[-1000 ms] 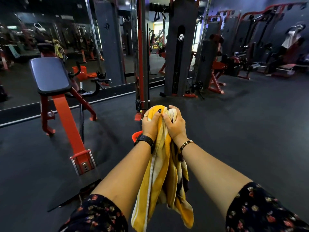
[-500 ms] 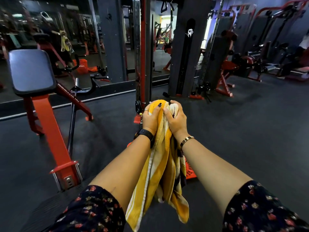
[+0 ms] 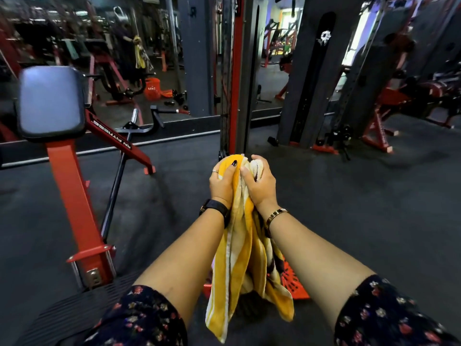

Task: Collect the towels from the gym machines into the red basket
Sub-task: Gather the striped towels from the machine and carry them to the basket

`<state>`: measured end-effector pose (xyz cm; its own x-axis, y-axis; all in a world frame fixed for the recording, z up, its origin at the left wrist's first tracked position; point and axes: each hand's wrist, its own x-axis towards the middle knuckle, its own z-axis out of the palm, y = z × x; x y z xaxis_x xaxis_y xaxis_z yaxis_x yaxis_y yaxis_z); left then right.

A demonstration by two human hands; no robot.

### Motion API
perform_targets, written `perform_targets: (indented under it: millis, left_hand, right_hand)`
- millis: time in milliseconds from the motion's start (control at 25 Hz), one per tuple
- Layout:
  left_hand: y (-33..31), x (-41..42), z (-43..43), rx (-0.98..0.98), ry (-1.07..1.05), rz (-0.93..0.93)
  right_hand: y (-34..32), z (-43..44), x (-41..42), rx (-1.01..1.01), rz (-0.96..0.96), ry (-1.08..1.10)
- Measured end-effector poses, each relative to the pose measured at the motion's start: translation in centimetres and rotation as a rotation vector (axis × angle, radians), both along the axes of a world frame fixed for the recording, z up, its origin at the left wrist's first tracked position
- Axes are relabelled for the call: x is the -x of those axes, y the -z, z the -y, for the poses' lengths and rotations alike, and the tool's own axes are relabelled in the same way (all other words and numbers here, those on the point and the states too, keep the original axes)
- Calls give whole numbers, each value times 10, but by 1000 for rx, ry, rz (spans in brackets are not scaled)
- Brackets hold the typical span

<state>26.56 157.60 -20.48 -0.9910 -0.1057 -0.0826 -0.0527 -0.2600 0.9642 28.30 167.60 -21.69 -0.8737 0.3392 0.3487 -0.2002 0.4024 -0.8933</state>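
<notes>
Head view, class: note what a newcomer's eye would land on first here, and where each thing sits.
First, the yellow striped towel at centre, bunched at its top in the grip of the left hand and right hand and hanging between the forearms. Then the red basket showing on the floor behind the towel's lower end, and the red machine with a dark pad at left.

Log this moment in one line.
left hand: grips towel | right hand: grips towel | red basket: on floor, partly hidden

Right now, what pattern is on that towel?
Yellow with white stripes on the towel, shown in the head view.
</notes>
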Motion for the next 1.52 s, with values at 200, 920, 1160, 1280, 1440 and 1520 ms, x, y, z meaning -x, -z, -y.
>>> perform_targets:
  millis: [200,920,1160,1280,1440,1520]
  left_hand:
    - [23,73,-13,-21,-65,48]
    - [65,269,-34,-7,-165,136]
    - [98,306,-57,-11,-226,178]
    - [118,321,-63,7,-250,193]
    - [143,334,-63,8,-299,231]
    - [162,342,-62,20,-329,247]
  right_hand:
    - [15,-10,70,7,33,-26]
    - [55,-28,267,89,126,-12]
    - [90,-51,310,128,206,-54]
    - [108,-56,323,148,254,-44]
    - [140,-55,342,183,337,-45]
    - [161,-53,353,206,399,-31]
